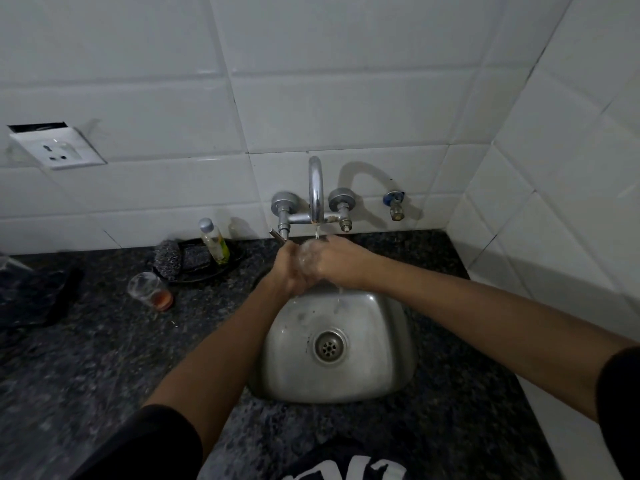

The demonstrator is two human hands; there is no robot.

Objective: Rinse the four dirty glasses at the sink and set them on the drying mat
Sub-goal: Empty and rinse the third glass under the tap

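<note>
Dim, soft overhead light; wide-angle bowing, blurred edges.

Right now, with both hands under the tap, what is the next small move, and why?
Probably keep turning the glass under the stream: both hands, left hand and right hand, hold it over the sink. One dirty glass waits on the counter.

Both hands, left (289,268) and right (334,259), meet, fingers curled.
</note>
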